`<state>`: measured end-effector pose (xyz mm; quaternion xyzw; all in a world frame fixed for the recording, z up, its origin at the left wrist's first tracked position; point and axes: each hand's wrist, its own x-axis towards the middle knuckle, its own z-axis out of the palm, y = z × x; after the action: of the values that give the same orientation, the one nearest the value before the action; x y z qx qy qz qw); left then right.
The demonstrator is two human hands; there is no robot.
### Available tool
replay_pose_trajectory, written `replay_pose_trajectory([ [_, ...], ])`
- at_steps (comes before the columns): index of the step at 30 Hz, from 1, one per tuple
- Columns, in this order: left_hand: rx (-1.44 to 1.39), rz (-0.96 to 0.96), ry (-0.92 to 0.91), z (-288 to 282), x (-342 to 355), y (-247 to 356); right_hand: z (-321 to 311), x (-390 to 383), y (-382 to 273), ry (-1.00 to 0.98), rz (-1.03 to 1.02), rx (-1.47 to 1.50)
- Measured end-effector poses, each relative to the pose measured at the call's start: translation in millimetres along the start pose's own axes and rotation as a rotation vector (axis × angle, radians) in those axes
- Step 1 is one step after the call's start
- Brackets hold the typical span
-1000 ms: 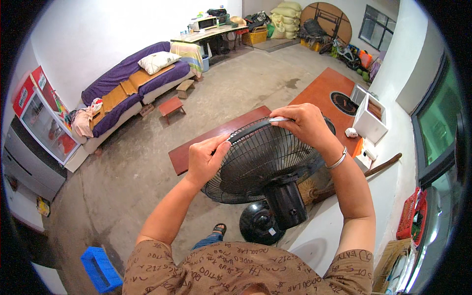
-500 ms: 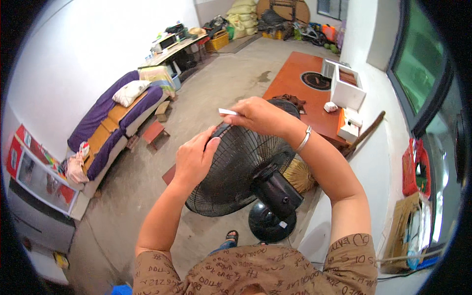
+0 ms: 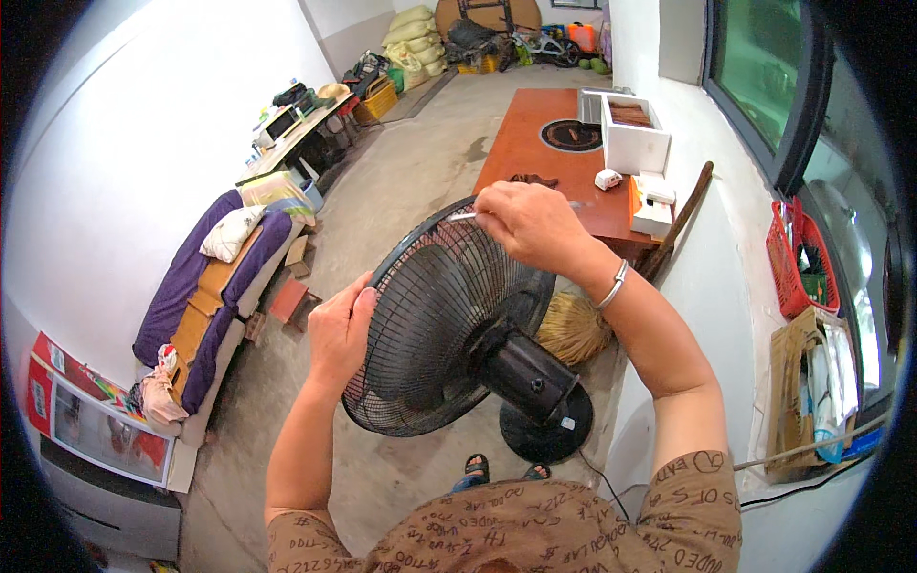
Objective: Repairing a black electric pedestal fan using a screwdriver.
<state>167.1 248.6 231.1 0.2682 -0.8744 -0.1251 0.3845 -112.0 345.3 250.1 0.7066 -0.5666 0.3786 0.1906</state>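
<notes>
A black standing fan [image 3: 425, 325] is before me, seen from behind, its round wire guard tilted and its black motor housing [image 3: 528, 379] toward me. Its round base [image 3: 546, 420] rests on the floor by my feet. My left hand [image 3: 339, 329] grips the guard's left rim, thumb on the near side, the other fingers partly hidden. At the top of the guard, my right hand [image 3: 535, 227] pinches a thin white strip [image 3: 462, 217] whose end points left over the wires. Whether the strip touches the wires I cannot tell.
Beyond the fan stands a reddish-brown table [image 3: 521, 124] with a white foam box [image 3: 635, 138]. Under its near end sits a straw bundle [image 3: 573, 328]. A wooden pole [image 3: 680, 220] leans by the right wall. A purple-covered sofa [image 3: 181, 296] and small red stool [image 3: 288, 301] are left.
My left hand has slid down and left along the rim, away from my right hand. The white strip has turned and now looks thinner. My view has shifted right.
</notes>
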Motion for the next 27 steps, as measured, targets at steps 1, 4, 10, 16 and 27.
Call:
replay_pose_trajectory([
  [1,-0.001,0.004,-0.006,0.0,1.3,0.9,1.6,0.7,1.2,0.002,0.006,-0.002],
  [4,-0.004,-0.088,-0.061,-0.6,3.4,1.3,6.8,1.6,5.7,0.007,-0.102,-0.064],
  [10,-0.016,0.007,-0.019,-0.7,3.4,-1.7,15.7,5.8,11.9,0.026,-0.064,-0.028],
  [16,-0.015,0.004,-0.032,-1.1,5.4,-3.9,18.4,12.3,19.8,0.022,-0.135,-0.044],
  [27,-0.032,-0.021,-0.024,0.0,5.0,-6.1,14.6,7.6,14.5,-0.074,0.016,0.129],
])
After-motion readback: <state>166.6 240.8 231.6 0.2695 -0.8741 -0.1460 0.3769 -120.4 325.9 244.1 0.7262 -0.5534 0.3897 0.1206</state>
